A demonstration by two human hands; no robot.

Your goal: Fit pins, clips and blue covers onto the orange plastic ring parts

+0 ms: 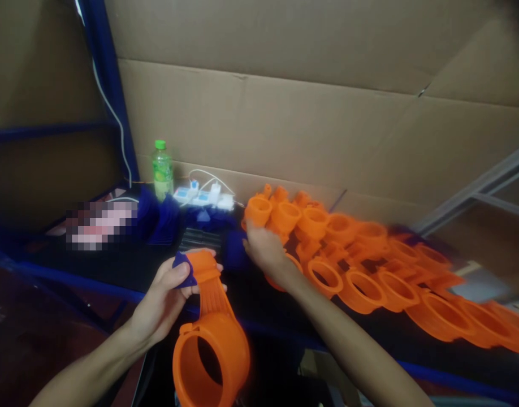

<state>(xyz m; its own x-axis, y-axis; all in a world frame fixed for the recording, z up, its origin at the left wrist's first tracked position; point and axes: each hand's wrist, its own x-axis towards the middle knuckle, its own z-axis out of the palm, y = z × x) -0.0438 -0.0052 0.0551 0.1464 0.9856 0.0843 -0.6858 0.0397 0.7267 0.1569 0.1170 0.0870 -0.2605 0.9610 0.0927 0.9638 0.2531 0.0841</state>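
My left hand (168, 294) is closed on an orange plastic part (211, 339), a wide ring with a flat stem, pinched together with a small blue piece (182, 265) at the stem's top. The ring end hangs down toward me. My right hand (263, 246) reaches forward to the near end of a pile of orange ring parts (370, 271) on the black table and its fingers curl around one orange part (258, 212) at the pile's left edge.
Blue plastic pieces (161, 217) lie at the table's back left. A green drink bottle (162, 169) and a white power strip (204, 198) stand against the cardboard wall (285, 124). A blue shelf post (109, 85) rises at the left.
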